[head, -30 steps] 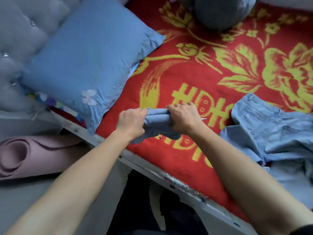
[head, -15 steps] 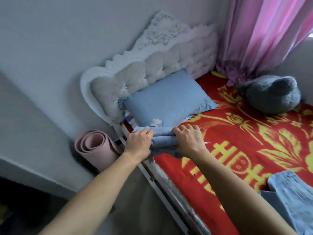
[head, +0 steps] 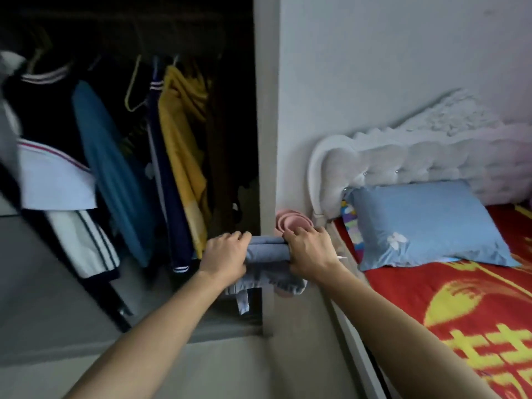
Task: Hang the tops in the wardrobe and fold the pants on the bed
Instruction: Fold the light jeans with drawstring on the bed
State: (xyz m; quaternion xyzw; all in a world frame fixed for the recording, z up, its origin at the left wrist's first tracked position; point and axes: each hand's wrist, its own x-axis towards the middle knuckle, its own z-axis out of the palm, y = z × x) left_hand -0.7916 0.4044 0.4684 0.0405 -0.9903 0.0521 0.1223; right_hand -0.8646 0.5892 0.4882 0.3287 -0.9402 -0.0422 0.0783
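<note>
Gripping a folded bundle of pale blue denim pants [head: 267,251], the person had both hands curled round it from above. The left hand [head: 225,256] clutched the left end and the right hand [head: 309,251] clutched the right end, knuckles up and fingers wrapped over the top edge. The bundle was held in the air between them, with loose denim sagging below and a short strap of cloth dangling under the left hand. It hung off the bed, in front of the lower part of the wardrobe's side panel [head: 266,125].

Just behind the right hand stood a pink rolled mat [head: 292,221], set between that panel and the white tufted headboard [head: 403,159]. To the left, the open wardrobe [head: 86,24] was dark inside, and clothes hung in a row there. Nearest the hands was a mustard-yellow garment [head: 184,133], then a navy jacket [head: 168,191] with white stripes at the cuff, a teal garment [head: 112,168], and a white-and-navy piece [head: 57,182] at the far left. A pale yellow hanger [head: 133,87] showed between the teal and navy ones.

To the right, a blue pillow [head: 426,223] leaned against the headboard, lying on a red blanket [head: 403,289] with a yellow pattern. The grey floor [head: 224,370] showed beneath the forearms.
</note>
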